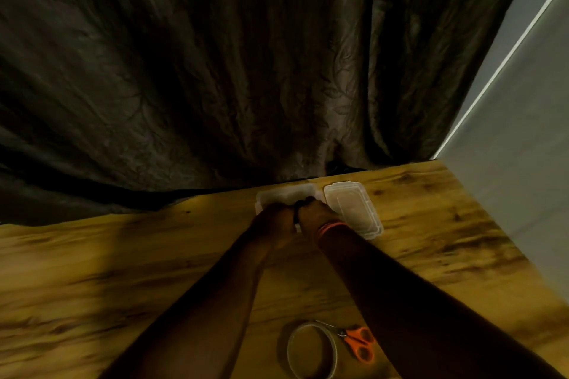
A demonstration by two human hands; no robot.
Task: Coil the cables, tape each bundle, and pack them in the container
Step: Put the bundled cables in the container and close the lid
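Nearest the camera lie a tape roll [312, 350] and orange scissors [358, 342], well short of the container [284, 194] at the far edge of the table [123, 271]. Both hands meet over the container's near side. A dark cable [300, 205] shows between them, right above its opening. Left hand [274, 220] and right hand [317, 212] seem curled round it, though dimness blurs the fingers. Its lid [354, 209] lies just right of it. No writing is legible.
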